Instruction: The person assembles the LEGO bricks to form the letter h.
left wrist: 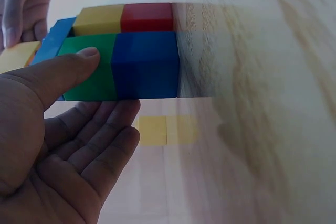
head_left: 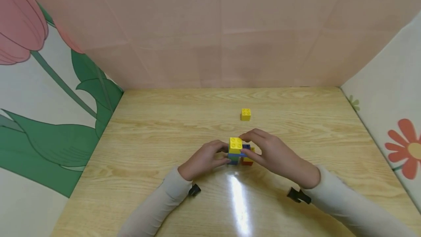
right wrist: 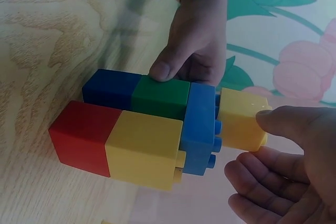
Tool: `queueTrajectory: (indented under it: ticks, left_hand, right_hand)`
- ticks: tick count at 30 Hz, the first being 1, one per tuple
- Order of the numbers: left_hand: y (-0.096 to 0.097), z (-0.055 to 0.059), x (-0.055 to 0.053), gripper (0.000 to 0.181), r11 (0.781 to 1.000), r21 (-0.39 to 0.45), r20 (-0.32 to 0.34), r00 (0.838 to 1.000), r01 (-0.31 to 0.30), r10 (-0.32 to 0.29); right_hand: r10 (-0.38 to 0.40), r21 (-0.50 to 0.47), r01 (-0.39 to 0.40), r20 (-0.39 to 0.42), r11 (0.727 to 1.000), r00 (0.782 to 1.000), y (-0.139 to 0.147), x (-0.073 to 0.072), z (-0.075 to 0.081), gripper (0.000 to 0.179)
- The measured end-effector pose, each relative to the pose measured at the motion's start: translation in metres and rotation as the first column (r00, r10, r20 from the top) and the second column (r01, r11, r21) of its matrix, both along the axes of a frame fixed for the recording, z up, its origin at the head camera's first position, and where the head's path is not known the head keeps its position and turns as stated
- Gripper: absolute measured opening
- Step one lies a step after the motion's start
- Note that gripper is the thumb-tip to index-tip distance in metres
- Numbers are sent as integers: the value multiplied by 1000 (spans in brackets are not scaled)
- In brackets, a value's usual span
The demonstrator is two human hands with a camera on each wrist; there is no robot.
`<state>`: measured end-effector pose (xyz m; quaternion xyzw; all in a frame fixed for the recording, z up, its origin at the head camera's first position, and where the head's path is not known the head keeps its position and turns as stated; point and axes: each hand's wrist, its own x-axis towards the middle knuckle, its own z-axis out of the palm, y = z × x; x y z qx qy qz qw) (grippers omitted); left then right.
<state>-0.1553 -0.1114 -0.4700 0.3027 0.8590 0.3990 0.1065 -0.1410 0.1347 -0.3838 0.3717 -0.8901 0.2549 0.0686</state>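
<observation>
A small building of toy bricks stands on the table: a dark blue brick point(right wrist: 108, 87) under a green brick point(right wrist: 160, 96), beside a red brick point(right wrist: 81, 137) under a yellow one point(right wrist: 142, 148). A lighter blue brick point(right wrist: 199, 129) lies across the green brick and reaches toward the yellow column, whose studs partly show. On top sits another yellow brick point(head_left: 235, 145). My left hand point(head_left: 204, 158) holds the green brick from the side, thumb point(left wrist: 79, 72) on its face. The right hand point(head_left: 274, 154) pinches the top yellow brick, its thumb point(right wrist: 278, 121) against the side.
A loose yellow brick point(head_left: 245, 115) stands farther back on the wooden table point(head_left: 171, 120). A pink wall point(head_left: 220, 46) closes off the back, and flower-printed panels flank both sides.
</observation>
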Motion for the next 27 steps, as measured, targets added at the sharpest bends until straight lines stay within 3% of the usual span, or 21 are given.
queueTrajectory:
  ticks: [27]
  left_hand:
    - [1, 2, 0, 37, 1000, -5, -9, 1000, 1, -1]
  right_hand:
    - [33, 7, -33, -20, 999, 999, -3, -4, -3, 35]
